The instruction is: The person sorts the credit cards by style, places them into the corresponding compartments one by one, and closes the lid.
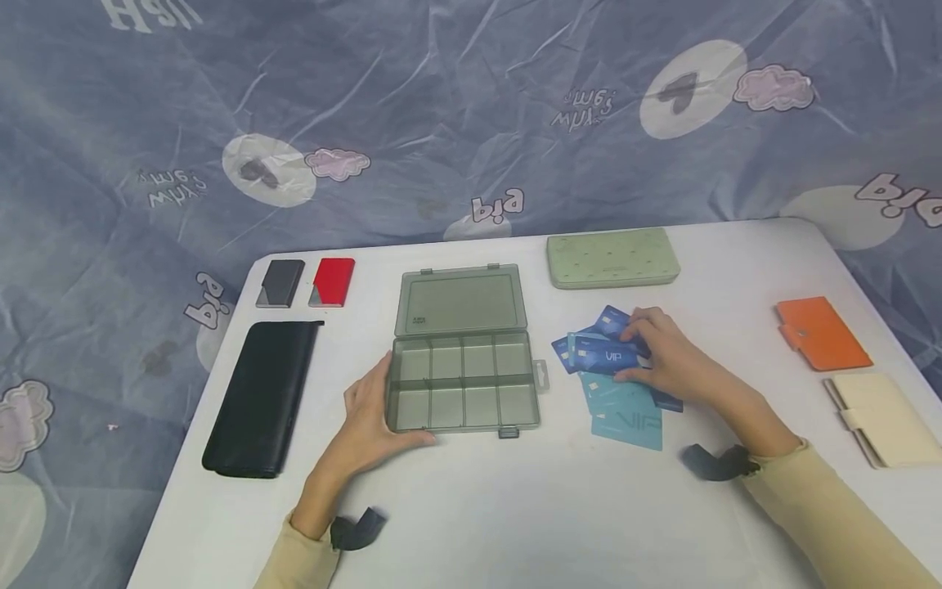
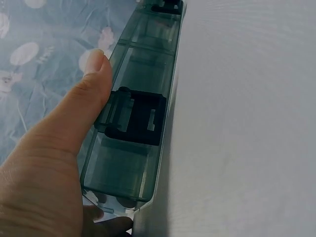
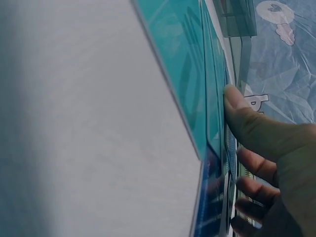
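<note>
A translucent grey-green compartment box [image 1: 464, 383] lies on the table with its lid [image 1: 462, 301] folded back. My left hand [image 1: 368, 421] holds the box's near left corner, fingers along the left side and thumb along the front wall. In the left wrist view the thumb [image 2: 94, 81] lies against the wall beside a latch [image 2: 138, 116]. Right of the box is a loose pile of blue cards [image 1: 577, 353] and light-blue cards [image 1: 625, 421]. My right hand [image 1: 666, 356] pinches a blue VIP card [image 1: 599, 356] at its right end with thumb and fingers. The box compartments contain nothing visible.
A green case [image 1: 613, 258] lies behind the cards. At the left are a black wallet [image 1: 261, 397], a grey card holder [image 1: 281, 282] and a red card holder [image 1: 334, 281]. An orange wallet [image 1: 827, 334] and a cream wallet [image 1: 886, 419] lie at the right.
</note>
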